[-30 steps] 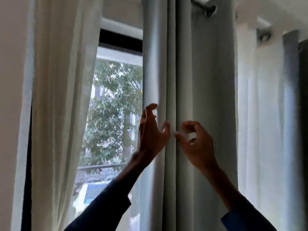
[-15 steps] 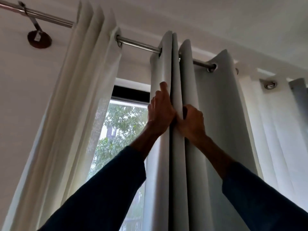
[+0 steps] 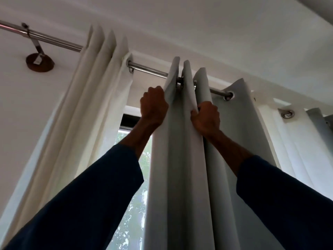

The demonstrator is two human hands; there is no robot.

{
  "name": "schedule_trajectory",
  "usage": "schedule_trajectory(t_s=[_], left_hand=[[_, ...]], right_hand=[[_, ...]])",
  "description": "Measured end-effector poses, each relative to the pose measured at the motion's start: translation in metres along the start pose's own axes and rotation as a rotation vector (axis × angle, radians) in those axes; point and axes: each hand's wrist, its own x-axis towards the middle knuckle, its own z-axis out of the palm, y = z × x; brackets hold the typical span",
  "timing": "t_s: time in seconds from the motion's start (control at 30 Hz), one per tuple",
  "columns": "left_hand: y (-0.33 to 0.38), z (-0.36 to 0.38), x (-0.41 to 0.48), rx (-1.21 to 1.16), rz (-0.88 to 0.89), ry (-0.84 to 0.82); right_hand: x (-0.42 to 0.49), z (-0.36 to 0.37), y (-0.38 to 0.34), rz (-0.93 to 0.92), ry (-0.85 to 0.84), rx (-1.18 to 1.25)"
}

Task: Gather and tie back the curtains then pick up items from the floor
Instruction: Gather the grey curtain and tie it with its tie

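Both hands, left hand and right hand, clench the grey curtain folds just under the rod, folds hanging straight down.

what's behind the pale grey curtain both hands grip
Behind the pale grey curtain, a silver metal rod crosses its folds and a leafy window shows left of it; the rest is covered.

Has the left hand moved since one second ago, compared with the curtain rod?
Yes. The left hand has climbed up the grey curtain and now grips its fold just below the curtain rod.
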Motion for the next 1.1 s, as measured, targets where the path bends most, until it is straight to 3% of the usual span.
schedule_trajectory(t_s=[0.17,0.33,0.47,0.53,0.63,0.8,0.93,1.1], left_hand=[[-0.038,-0.016,0.014,0.005,-0.029,0.054],[-0.092,-0.038,0.021,0.176,-0.092,0.033],[-0.071,-0.047,0.014,0.062,-0.152,0.022],[-0.063,-0.042,0.008,-0.017,-0.059,-0.016],[-0.057,-0.034,0.003,-0.145,0.186,-0.105],[-0.043,-0.038,-0.001,-0.156,0.345,-0.201],[-0.042,-0.045,0.001,0.050,0.210,-0.338],[-0.051,-0.047,-0.013,-0.010,0.101,-0.439]], right_hand=[[0.004,0.003,0.000,0.006,0.026,0.014],[0.007,0.010,0.002,0.058,0.059,0.043],[0.003,0.008,0.005,0.101,0.083,0.073],[0.003,0.004,0.006,0.099,0.103,0.074],[0.003,0.003,-0.004,0.003,0.097,0.097],[0.011,0.023,-0.057,-0.294,-0.048,0.062],[-0.001,0.039,-0.095,-0.438,-0.109,0.036],[-0.027,0.049,-0.074,-0.406,-0.023,0.100]])
